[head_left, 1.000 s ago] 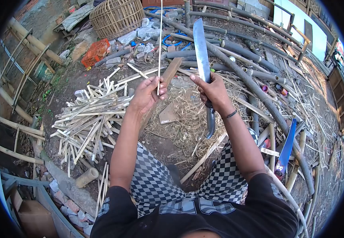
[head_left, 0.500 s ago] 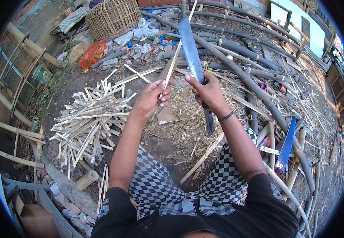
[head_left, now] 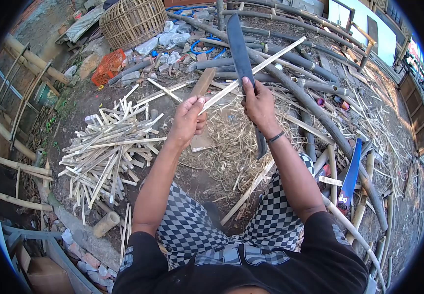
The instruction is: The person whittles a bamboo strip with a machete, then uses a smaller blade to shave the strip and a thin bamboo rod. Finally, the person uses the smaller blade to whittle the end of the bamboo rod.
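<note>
My left hand (head_left: pixel 188 120) is closed around the near end of a pale bamboo strip (head_left: pixel 283 54), pinching it between thumb and fingers. The strip slants up to the right and crosses the machete blade just above my right thumb. My right hand (head_left: pixel 259 105) grips the machete (head_left: pixel 238 44), its dark blade pointing up and away and its handle end (head_left: pixel 261 145) showing below the wrist. The right thumb lies along the blade. Behind my left hand is a flat brown piece of wood (head_left: pixel 203 82). Curly bamboo shavings (head_left: pixel 231 142) cover the ground beneath both hands.
A heap of cut bamboo strips (head_left: pixel 109 152) lies to the left. Bamboo poles (head_left: pixel 315 103) run across the right side, near a blue handsaw (head_left: pixel 353 169). Farther back are a woven basket (head_left: pixel 133 22), an orange crate (head_left: pixel 108 67) and rubble (head_left: pixel 168 39).
The bamboo strip has swung from nearly upright to a slant toward the right, now across the blade. The machete blade has turned, its face now darker. Both hands still hold the same things.
</note>
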Available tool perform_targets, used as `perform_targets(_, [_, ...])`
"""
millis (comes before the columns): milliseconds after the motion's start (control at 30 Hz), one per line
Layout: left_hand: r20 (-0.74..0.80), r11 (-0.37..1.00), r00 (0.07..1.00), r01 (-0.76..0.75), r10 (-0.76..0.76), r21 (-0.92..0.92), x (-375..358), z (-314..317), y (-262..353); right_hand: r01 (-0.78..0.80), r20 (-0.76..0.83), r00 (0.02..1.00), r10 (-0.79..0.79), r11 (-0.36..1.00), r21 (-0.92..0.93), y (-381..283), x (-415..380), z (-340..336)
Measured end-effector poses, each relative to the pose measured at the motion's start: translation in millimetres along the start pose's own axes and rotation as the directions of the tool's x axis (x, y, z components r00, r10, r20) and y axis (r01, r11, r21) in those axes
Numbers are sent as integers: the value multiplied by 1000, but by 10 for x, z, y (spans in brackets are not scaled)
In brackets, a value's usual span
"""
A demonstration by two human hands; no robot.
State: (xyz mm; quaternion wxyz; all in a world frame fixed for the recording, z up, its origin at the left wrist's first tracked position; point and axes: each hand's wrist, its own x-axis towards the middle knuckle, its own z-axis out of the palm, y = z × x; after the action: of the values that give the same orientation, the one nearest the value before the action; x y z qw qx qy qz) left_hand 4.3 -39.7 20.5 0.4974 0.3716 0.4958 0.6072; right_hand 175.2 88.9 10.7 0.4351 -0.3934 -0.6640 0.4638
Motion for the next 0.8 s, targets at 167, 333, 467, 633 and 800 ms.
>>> perform_targets(167, [-33, 997, 998, -46, 45, -57, 5, 30, -3, 110, 139, 985, -105, 993, -30, 48, -128, 222])
perform_targets(333, [-16, 990, 999, -48, 47, -136, -25, 59, 2, 32, 87, 995, -40, 995, 96, -70, -172, 199])
perform_targets(467, [-25, 986, 998, -57, 54, -154, -1, 43, 50, 104, 189, 977, -96, 994, -33, -47, -207, 305])
perform_targets(633, [-49, 987, 998, -48, 41, -152, -3, 113, 57, -94, 173, 982, 76, 990, 101, -129, -211, 284])
perform_targets(800, [-37, 989, 999, -35, 30, -146, 24, -8, 3, 88, 314, 947, -64, 994, -64, -13, -198, 351])
